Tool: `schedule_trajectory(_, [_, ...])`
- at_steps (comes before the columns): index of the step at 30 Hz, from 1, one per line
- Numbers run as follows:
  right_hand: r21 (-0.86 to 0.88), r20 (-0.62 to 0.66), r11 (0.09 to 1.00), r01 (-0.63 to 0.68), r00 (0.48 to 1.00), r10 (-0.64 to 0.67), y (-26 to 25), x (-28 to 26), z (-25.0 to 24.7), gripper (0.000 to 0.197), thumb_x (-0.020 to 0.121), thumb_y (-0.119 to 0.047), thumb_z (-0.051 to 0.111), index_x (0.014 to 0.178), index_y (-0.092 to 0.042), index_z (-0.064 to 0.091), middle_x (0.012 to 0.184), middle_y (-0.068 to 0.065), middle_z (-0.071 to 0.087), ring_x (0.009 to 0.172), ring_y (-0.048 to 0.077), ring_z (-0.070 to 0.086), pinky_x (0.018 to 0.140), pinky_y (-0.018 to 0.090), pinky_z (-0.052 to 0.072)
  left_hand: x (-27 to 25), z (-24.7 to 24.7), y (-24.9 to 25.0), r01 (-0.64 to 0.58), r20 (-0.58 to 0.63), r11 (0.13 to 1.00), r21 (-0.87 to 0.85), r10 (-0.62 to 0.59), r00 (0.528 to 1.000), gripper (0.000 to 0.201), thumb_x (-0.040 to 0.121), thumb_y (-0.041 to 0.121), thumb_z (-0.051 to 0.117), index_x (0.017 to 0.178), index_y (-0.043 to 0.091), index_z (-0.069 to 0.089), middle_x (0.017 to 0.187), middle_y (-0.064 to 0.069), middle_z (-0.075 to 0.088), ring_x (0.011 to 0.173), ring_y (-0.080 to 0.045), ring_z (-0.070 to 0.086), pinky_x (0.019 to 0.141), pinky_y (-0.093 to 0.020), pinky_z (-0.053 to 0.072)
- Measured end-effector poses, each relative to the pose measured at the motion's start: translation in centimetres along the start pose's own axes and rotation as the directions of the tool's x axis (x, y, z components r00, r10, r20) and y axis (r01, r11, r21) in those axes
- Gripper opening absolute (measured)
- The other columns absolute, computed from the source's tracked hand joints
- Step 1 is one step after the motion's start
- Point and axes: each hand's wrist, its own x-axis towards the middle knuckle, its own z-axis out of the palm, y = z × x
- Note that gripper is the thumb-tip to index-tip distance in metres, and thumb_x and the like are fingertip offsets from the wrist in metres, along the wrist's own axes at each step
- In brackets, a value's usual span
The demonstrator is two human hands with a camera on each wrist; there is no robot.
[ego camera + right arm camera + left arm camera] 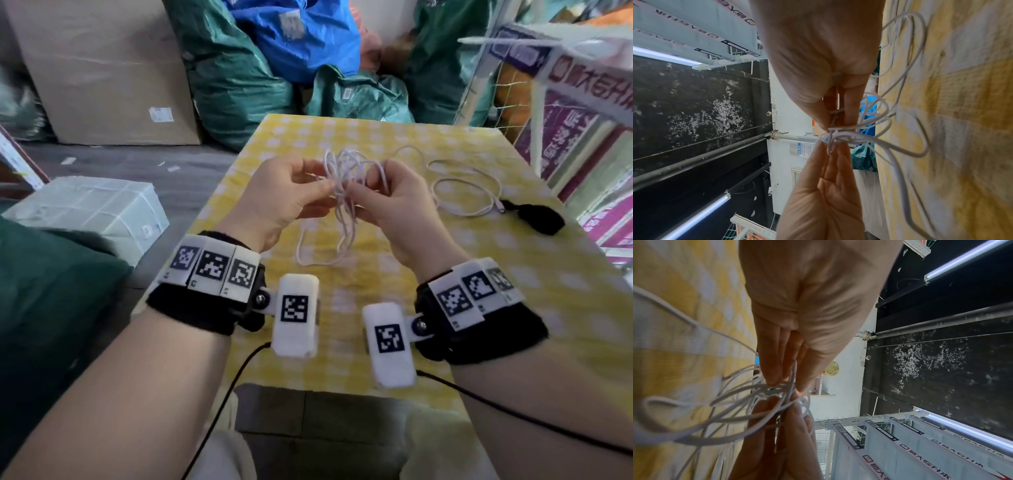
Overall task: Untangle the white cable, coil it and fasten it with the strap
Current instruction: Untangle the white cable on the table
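Note:
The white cable (342,164) is a tangled bunch held above the yellow checked table (445,291). My left hand (325,186) pinches strands at the knot from the left. My right hand (359,190) pinches it from the right, close to the left fingertips. In the left wrist view the left fingers (774,369) and thumb close on strands of the cable (731,404). The right wrist view has the right fingertips (849,116) nipping the knot (838,138). Loose loops hang down to the cloth, and one run trails right to a plug beside the black strap (537,217).
A large cardboard box (102,68), green bags (233,78) and a blue bag (301,37) stand behind the table. A wrapped white package (92,205) lies on the floor at left. A wire rack with purple boxes (565,102) borders the right edge.

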Motion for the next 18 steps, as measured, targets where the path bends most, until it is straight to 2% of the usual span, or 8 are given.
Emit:
schedule_trajectory(2, [0.037, 0.040, 0.999, -0.022, 0.999, 0.021, 0.5, 0.3, -0.1, 0.034, 0.084, 0.002, 0.066, 0.069, -0.016, 0.041, 0.070, 0.008, 0.048, 0.070, 0.022, 0.058, 0.072, 0.039, 0.057, 0.3, 0.0, -0.7, -0.010, 0.005, 1.000, 0.001, 0.010, 1.000, 0.027, 0.080, 0.011, 0.072, 0.104, 0.005, 0.063, 0.083, -0.009, 0.069, 0.069, -0.015, 0.067, 0.063, -0.024, 0.055])
schedule_trajectory(5, [0.063, 0.090, 0.997, -0.043, 0.995, 0.038, 0.5, 0.7, -0.1, 0.031, 0.085, 0.003, 0.064, 0.071, -0.015, 0.043, 0.081, 0.015, 0.056, 0.078, 0.026, 0.063, 0.077, 0.041, 0.059, 0.6, 0.2, -1.5, -0.018, 0.010, 1.000, 0.004, 0.018, 1.000, 0.036, 0.079, 0.009, 0.073, 0.112, 0.006, 0.059, 0.087, -0.006, 0.066, 0.073, -0.013, 0.067, 0.063, -0.025, 0.054])
schedule_trajectory(7, [0.086, 0.109, 0.995, -0.052, 0.993, 0.043, 0.6, 0.8, 0.0, 0.030, 0.085, 0.005, 0.062, 0.073, -0.014, 0.043, 0.089, 0.019, 0.058, 0.083, 0.028, 0.065, 0.077, 0.039, 0.059, 0.9, 0.5, -1.8, -0.023, 0.000, 1.000, 0.012, 0.023, 1.000, 0.038, 0.078, 0.009, 0.074, 0.112, 0.010, 0.056, 0.091, -0.005, 0.064, 0.076, -0.013, 0.067, 0.065, -0.027, 0.055])
schedule_trajectory(11, [0.208, 0.152, 0.972, -0.113, 0.985, 0.082, 0.6, 0.4, -0.1, 0.029, 0.088, 0.004, 0.059, 0.075, -0.015, 0.042, 0.087, 0.011, 0.058, 0.078, 0.018, 0.065, 0.072, 0.031, 0.058, 0.9, 0.8, -2.0, -0.060, 0.012, 0.998, 0.021, 0.060, 0.998, 0.043, 0.079, 0.005, 0.072, 0.116, 0.010, 0.051, 0.099, -0.013, 0.063, 0.080, -0.018, 0.067, 0.066, -0.031, 0.057])
schedule_trajectory(13, [0.221, 0.170, 0.967, -0.126, 0.981, 0.089, 0.7, 0.1, -0.2, 0.030, 0.086, 0.004, 0.061, 0.075, -0.015, 0.042, 0.086, 0.011, 0.057, 0.075, 0.017, 0.065, 0.069, 0.031, 0.057, 0.5, 1.0, -2.1, -0.068, 0.010, 0.998, 0.001, 0.068, 0.998, 0.046, 0.079, 0.003, 0.072, 0.119, 0.008, 0.050, 0.102, -0.014, 0.064, 0.079, -0.019, 0.068, 0.066, -0.032, 0.057])
schedule_trajectory(16, [0.174, 0.172, 0.978, -0.116, 0.981, 0.086, 0.7, -0.5, -0.3, 0.031, 0.082, 0.007, 0.065, 0.074, -0.015, 0.044, 0.085, 0.014, 0.055, 0.072, 0.022, 0.064, 0.071, 0.036, 0.059, -0.3, 1.1, -2.3, -0.083, 0.024, 0.997, -0.001, 0.083, 0.996, 0.046, 0.080, -0.002, 0.069, 0.119, 0.009, 0.049, 0.098, -0.008, 0.063, 0.071, -0.013, 0.066, 0.059, -0.026, 0.054])
schedule_trajectory(18, [0.153, 0.172, 0.981, -0.121, 0.981, 0.094, 0.7, -0.9, -0.3, 0.032, 0.082, 0.007, 0.064, 0.073, -0.015, 0.044, 0.082, 0.013, 0.054, 0.069, 0.022, 0.061, 0.069, 0.035, 0.057, -0.7, 1.0, -2.3, -0.096, 0.051, 0.995, 0.032, 0.095, 0.994, 0.046, 0.080, -0.007, 0.066, 0.118, 0.013, 0.049, 0.094, -0.005, 0.060, 0.066, -0.011, 0.061, 0.056, -0.024, 0.050])
